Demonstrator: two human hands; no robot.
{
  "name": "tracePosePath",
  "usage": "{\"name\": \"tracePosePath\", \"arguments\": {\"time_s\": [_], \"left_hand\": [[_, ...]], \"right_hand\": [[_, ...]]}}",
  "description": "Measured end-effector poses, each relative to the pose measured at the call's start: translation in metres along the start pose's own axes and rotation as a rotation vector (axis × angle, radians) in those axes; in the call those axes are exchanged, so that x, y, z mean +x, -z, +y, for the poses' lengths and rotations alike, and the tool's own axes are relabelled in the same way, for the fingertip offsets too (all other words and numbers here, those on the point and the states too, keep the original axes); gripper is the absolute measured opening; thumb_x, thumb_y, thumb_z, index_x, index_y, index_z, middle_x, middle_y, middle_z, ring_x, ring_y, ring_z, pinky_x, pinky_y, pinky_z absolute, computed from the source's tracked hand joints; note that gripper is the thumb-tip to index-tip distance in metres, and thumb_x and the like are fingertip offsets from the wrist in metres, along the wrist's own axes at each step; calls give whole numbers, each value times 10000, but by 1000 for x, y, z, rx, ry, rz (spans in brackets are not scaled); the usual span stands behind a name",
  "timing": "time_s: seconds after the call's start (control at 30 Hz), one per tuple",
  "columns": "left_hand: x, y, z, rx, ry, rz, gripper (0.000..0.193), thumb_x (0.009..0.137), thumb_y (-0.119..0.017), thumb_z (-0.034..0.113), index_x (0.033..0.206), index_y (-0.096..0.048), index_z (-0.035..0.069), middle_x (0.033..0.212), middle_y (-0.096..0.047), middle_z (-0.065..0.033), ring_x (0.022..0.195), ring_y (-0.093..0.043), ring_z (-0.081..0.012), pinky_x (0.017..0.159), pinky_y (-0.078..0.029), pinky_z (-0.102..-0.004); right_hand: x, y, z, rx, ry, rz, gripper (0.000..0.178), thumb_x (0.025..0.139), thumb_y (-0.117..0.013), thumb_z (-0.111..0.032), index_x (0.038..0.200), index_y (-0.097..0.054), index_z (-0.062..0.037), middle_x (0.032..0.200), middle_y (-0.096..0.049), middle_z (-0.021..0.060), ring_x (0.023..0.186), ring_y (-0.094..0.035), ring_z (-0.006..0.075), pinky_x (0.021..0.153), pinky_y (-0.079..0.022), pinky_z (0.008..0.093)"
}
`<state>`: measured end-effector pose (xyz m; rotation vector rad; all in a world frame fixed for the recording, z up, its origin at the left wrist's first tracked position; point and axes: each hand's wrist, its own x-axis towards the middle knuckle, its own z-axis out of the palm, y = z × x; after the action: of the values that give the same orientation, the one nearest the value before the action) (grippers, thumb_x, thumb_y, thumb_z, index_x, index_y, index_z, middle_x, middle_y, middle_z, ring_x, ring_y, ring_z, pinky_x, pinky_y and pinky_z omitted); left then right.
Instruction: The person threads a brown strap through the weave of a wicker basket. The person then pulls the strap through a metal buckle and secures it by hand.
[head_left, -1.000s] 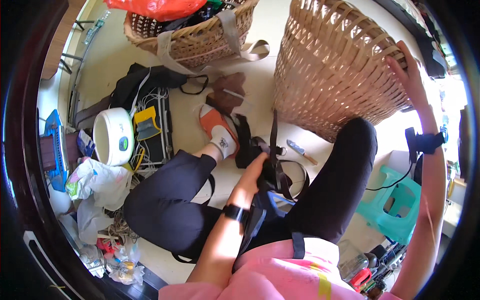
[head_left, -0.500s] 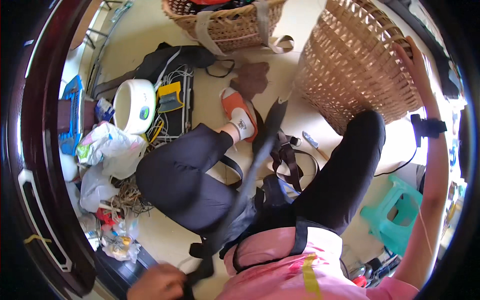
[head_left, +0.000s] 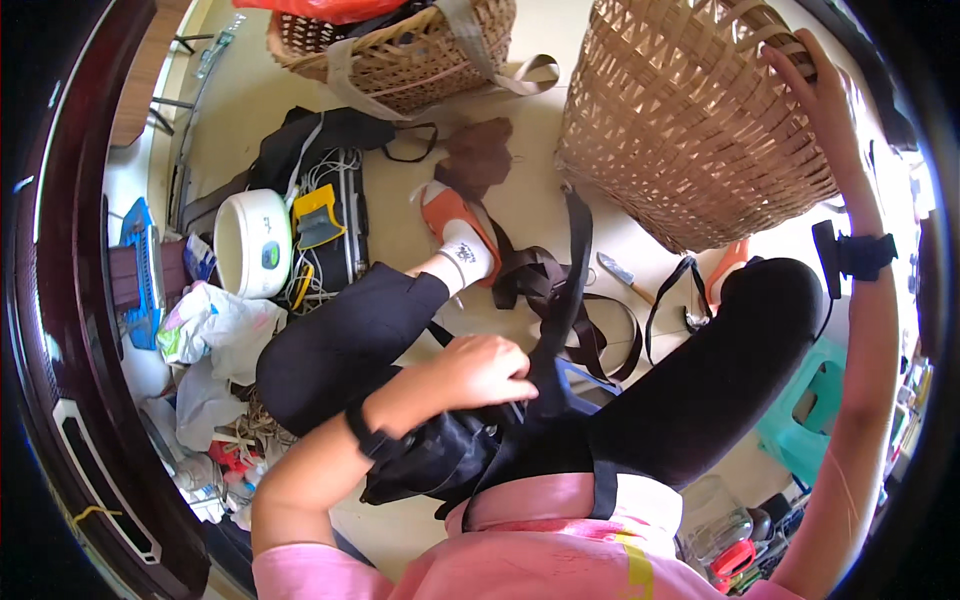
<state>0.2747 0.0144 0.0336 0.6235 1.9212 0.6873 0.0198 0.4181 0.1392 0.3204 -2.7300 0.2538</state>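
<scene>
Large woven basket [head_left: 690, 130] tilted at far right, a dark strap [head_left: 580, 245] running between it and the lap.
The right hand [head_left: 825, 95], half-curled over its edge, holds it; the left hand [head_left: 465, 375] is curled beside the strap, grip unclear. A hard strap pull might topple the basket. Pale floor [head_left: 540, 155], cluttered room: smaller basket [head_left: 425, 68] far left, teal stool [head_left: 795, 445] right, bare knife [head_left: 617, 268] between the legs.

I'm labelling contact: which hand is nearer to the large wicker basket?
Right: the right hand touches the upper right of the large basket. The left hand is apart from it, beside the black strap.
</scene>
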Motion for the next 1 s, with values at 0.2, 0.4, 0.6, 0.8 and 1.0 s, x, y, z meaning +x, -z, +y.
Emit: {"name": "tracePosePath", "arguments": {"time_s": [0.2, 0.4, 0.6, 0.8, 1.0], "left_hand": [[150, 42, -105, 36, 393, 151, 382, 820, -708, 390, 980, -753, 45, 1014, -733, -158, 1006, -682, -381, 912, -542, -449], [303, 49, -147, -850, 1, 936, 774, 751, -767, 106, 1447, -428, 106, 1364, -586, -156, 1172, -608, -344, 911, -528, -429], [321, 25, -114, -1479, 72, 637, 632, 887, -684, 98, 1425, -366, 194, 1303, -597, -42, 1098, -616, -162, 820, -480, -351], [321, 18, -121, -1331, 117, 626, 273, 939, -632, 143, 1207, -577, 142, 1083, -669, -1, 963, -636, -124, 718, -470, -284], [322, 0, -131, -785, 127, 681, 292, 912, -700, 107, 1193, -631, 64, 1077, -685, -30, 930, -643, -148, 859, -488, -282]], "right_hand": [[-1, 4, -5, 138, -19, 0, 548, 920, -738, -384, 1329, -598, -48, 940, -732, 74, 803, -685, 109, 682, -547, 269], [-12, 9, -25, 117, -46, 24, 494, 920, -750, -311, 1306, -605, -38, 907, -732, 74, 728, -670, 94, 630, -531, 253], [-22, 6, -9, 2, 78, 70, 479, 933, -740, -288, 1318, -589, -45, 870, -734, 61, 713, -656, 81, 642, -518, 242], [-2, 14, -19, 56, 230, 56, 431, 886, -767, -268, 1183, -559, -34, 835, -673, 62, 718, -646, 132, 646, -541, 281], [14, 6, -5, 110, 260, 66, 414, 858, -781, -253, 1117, -556, -21, 821, -660, 60, 696, -625, 129, 613, -527, 283]]}}
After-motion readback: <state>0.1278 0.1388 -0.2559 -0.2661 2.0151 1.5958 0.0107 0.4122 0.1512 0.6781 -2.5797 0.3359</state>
